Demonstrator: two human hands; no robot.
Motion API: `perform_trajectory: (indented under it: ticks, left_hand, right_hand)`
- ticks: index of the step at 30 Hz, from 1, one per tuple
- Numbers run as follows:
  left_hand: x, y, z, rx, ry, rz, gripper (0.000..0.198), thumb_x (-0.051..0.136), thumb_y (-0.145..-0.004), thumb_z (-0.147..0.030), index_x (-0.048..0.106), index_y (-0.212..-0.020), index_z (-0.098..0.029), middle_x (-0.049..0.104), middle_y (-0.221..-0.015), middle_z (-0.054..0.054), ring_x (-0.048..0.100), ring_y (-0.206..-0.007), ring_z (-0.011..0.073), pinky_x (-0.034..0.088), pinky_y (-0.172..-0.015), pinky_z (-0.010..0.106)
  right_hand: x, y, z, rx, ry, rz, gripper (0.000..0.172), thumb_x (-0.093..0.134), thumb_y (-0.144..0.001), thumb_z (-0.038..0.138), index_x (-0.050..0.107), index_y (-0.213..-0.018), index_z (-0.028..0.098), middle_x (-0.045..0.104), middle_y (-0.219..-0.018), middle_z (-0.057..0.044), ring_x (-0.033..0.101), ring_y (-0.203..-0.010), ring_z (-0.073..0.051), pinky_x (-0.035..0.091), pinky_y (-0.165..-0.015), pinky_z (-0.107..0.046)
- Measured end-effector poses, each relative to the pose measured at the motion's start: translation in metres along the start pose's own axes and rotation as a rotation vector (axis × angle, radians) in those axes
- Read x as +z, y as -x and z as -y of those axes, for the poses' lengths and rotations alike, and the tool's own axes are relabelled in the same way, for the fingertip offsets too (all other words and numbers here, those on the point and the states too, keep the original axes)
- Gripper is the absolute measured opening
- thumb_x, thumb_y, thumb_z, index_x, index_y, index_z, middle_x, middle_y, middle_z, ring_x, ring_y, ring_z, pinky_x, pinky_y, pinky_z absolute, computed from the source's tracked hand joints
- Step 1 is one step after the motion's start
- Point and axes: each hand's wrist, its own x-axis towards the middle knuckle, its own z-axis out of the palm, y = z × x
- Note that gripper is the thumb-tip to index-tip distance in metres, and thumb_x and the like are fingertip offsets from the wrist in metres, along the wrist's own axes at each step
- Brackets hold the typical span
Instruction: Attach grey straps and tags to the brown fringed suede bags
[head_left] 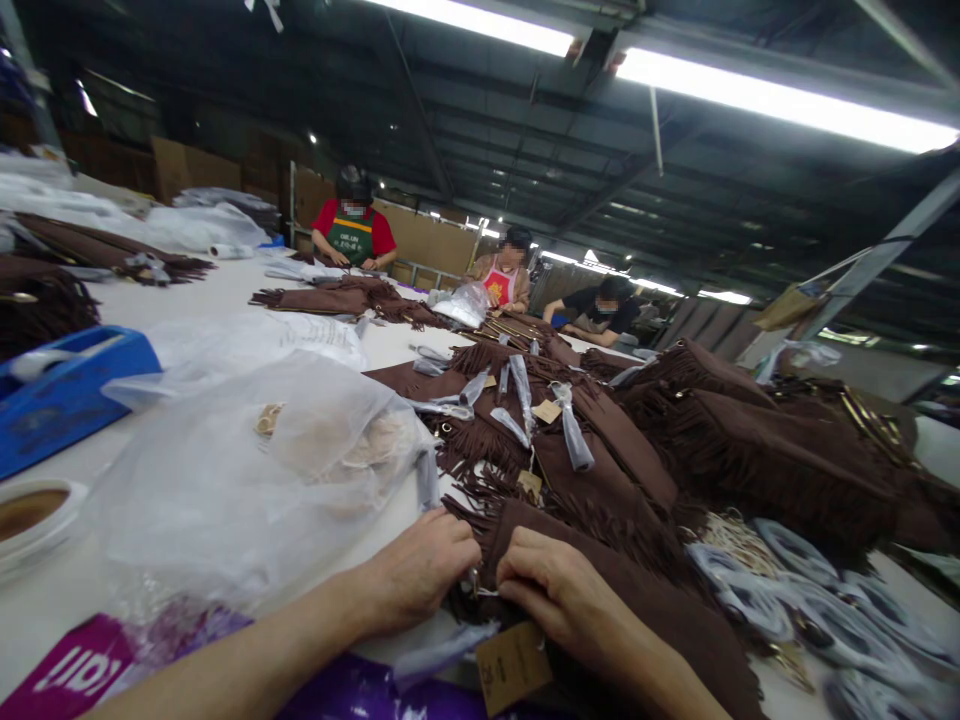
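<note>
Brown fringed bag (637, 585) beneath right grip (559, 582): pinched its end there, curled left grip (420, 565) just beside, could not tell its hold. Saw cardboard tag (512, 668) just below both, plastic bag (255, 490) leftward on white surface (187, 308), three co-workers (356, 238) well beyond, ceiling lights (780, 100) overhead.
</note>
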Motion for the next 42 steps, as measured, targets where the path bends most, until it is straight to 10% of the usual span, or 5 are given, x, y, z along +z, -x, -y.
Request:
perform_trajectory:
  ticks: [14,20,23,29,42]
  left_hand:
    - [0.003,-0.001,0.003,-0.046,-0.021,-0.013,0.01,0.052,-0.088,-0.01,0.057,-0.088,-0.019,0.062,-0.099,0.004,0.055,-0.095,0.019,0.041,-0.084,0.029]
    - [0.002,-0.004,0.0,-0.118,-0.074,-0.03,0.007,0.058,-0.085,-0.011,0.055,-0.085,-0.018,0.06,-0.092,0.003,0.053,-0.089,0.0188,0.042,-0.079,0.029]
    - [0.003,-0.005,-0.001,-0.134,-0.072,-0.044,0.007,0.059,-0.083,-0.012,0.055,-0.084,-0.017,0.06,-0.093,0.004,0.053,-0.091,0.0202,0.041,-0.081,0.03]
    - [-0.02,0.002,-0.009,-0.207,0.024,-0.208,0.014,0.056,-0.077,-0.006,0.056,-0.086,-0.017,0.06,-0.091,0.004,0.054,-0.088,0.0182,0.042,-0.077,0.027]
    - [0.005,0.008,-0.029,-0.493,-0.135,0.051,0.02,0.055,-0.088,-0.03,0.073,-0.082,-0.021,0.071,-0.084,0.006,0.065,-0.081,0.0226,0.045,-0.069,0.028]
  right_hand:
    - [0.015,-0.012,0.009,0.126,-0.103,-0.06,0.013,0.067,-0.078,0.009,0.07,-0.069,0.018,0.064,-0.073,0.0,0.06,-0.073,-0.016,0.04,-0.067,-0.023]
    - [0.021,-0.014,0.009,0.33,-0.36,-0.021,0.027,0.066,-0.071,0.014,0.07,-0.097,0.019,0.054,-0.061,0.007,0.05,-0.057,-0.012,0.033,-0.053,-0.022]
    - [0.025,-0.017,0.007,0.303,-0.324,-0.024,0.008,0.061,-0.077,0.023,0.065,-0.073,0.017,0.051,-0.06,0.006,0.047,-0.058,-0.012,0.03,-0.054,-0.024]
    - [0.035,-0.016,-0.003,0.321,-0.402,-0.011,0.029,0.053,-0.082,0.038,0.049,-0.06,0.019,0.041,-0.056,0.005,0.038,-0.054,-0.011,0.025,-0.051,-0.024]
    - [0.045,-0.01,-0.011,0.386,-0.617,-0.128,0.039,0.056,-0.079,0.055,0.048,-0.065,0.02,0.042,-0.053,0.007,0.035,-0.049,-0.009,0.027,-0.048,-0.022]
